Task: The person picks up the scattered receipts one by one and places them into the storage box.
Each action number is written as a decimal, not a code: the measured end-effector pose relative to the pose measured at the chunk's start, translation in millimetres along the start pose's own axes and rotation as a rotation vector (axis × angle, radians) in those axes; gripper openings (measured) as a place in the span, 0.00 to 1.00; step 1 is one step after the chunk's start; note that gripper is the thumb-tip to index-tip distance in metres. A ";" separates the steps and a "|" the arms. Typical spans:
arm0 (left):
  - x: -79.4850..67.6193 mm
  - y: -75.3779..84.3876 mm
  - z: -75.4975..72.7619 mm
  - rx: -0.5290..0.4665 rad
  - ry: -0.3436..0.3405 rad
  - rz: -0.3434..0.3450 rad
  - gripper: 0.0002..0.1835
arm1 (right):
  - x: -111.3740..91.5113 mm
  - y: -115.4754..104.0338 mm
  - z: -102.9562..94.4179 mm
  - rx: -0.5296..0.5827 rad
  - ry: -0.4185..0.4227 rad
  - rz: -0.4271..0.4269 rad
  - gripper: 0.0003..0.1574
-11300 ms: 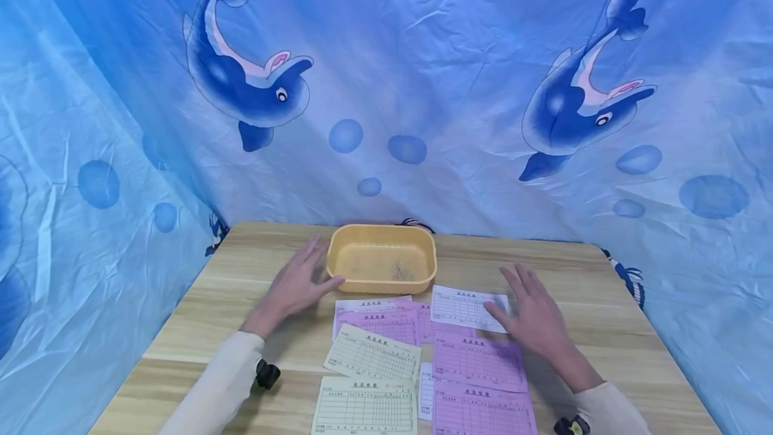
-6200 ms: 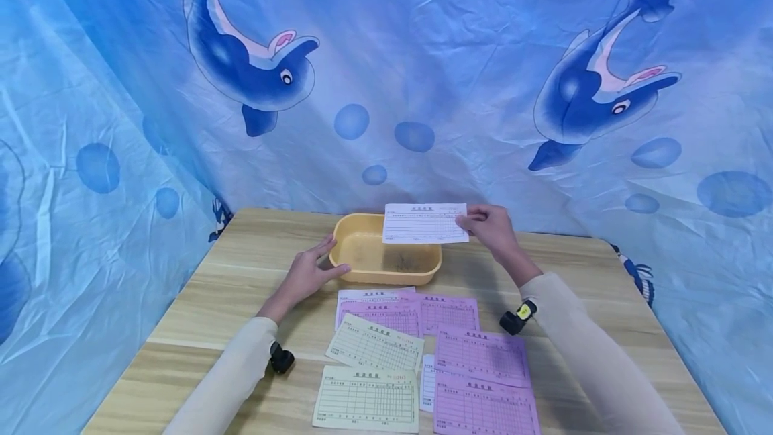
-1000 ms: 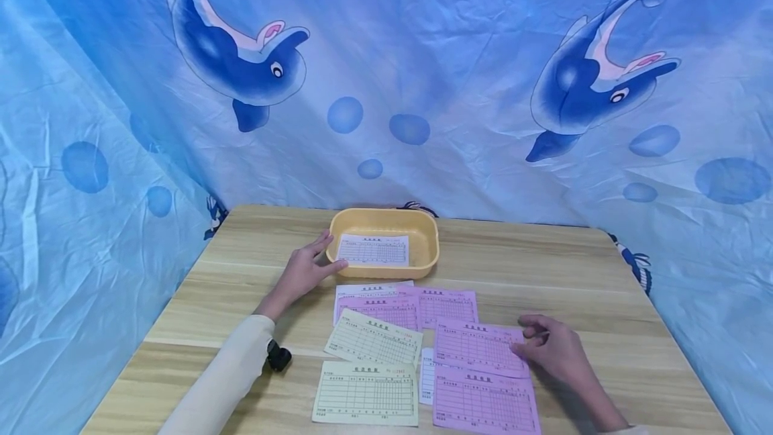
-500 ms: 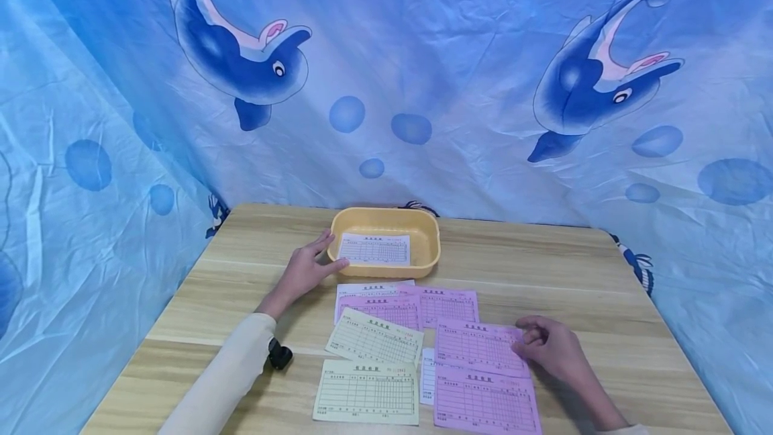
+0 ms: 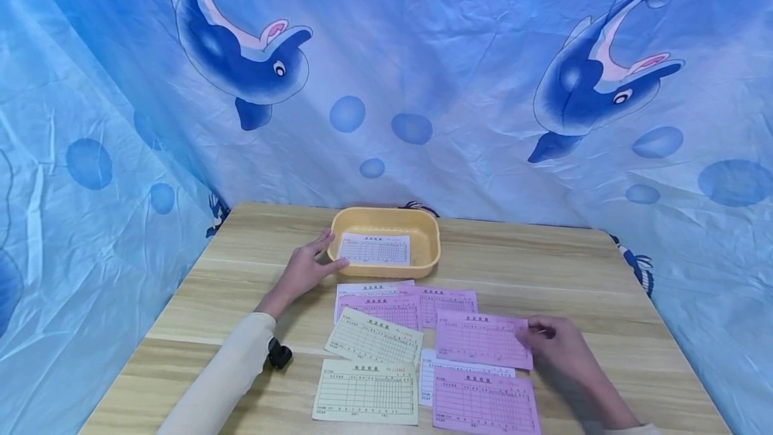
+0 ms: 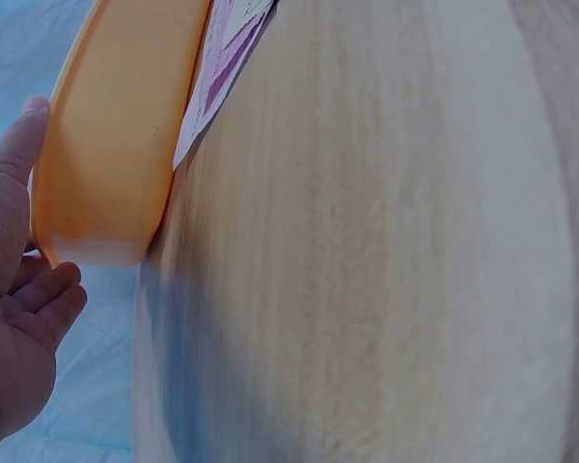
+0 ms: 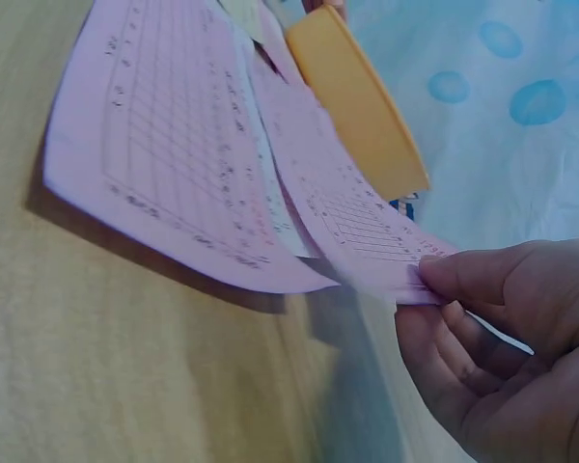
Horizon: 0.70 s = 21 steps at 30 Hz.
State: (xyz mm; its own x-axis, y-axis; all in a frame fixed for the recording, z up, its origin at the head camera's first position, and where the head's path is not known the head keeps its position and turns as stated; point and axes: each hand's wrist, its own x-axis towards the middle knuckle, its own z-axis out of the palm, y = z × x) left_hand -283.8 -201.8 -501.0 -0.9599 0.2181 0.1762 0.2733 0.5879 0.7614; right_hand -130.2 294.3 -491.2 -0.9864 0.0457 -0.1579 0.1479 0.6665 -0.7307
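Note:
In the head view my left hand point(image 5: 300, 272) holds the left end of a yellow plastic basin point(image 5: 426, 252), thumb along its front rim. A white printed form point(image 5: 374, 250) lies inside the basin. My right hand point(image 5: 558, 349) pinches the right edge of a purple receipt form point(image 5: 480, 341) between thumb and fingers; the right wrist view shows this form bent up toward the fingertips point(image 7: 442, 275). Below it a white form point(image 5: 427, 381) shows, partly covered by a second purple form point(image 5: 486, 408). In the left wrist view the thumb sits at the basin's rim.
Two pale green forms, an upper one point(image 5: 376, 335) and a lower one point(image 5: 365, 395), lie left of the purple ones. Two more purple forms and a white form point(image 5: 347, 289) overlap in front of the basin. A blue dolphin curtain point(image 5: 386, 72) hangs behind the wooden table point(image 5: 531, 260).
The white form went from the table into the basin, carried by my right hand. That hand then came to the purple form and has just lifted its edge, uncovering more white form. Left hand stays.

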 end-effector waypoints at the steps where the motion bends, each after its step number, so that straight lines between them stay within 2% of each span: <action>1: -0.1 0.0 0.1 0.000 0.000 0.001 0.53 | -0.1 -0.9 -1.0 -0.009 0.006 0.004 0.12; 9: -1.0 -0.6 0.5 0.014 0.001 0.007 0.54 | 3.6 -12.4 -11.5 0.034 0.046 -0.050 0.11; 16: -0.1 -1.1 -0.1 -0.010 0.000 0.005 0.54 | 10.1 -26.0 -21.9 0.083 0.099 -0.132 0.13; 21: -0.1 -0.8 -0.2 -0.010 -0.007 -0.002 0.54 | 15.7 -35.9 -26.2 0.075 0.128 -0.129 0.15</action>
State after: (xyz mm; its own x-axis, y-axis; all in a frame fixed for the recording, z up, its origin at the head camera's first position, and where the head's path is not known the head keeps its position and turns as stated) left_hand -283.9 -202.4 -501.5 -0.9601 0.2218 0.1702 0.2703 0.5803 0.7683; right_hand -152.9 290.5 -450.0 -0.9979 0.0610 0.0219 0.0204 0.6158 -0.7876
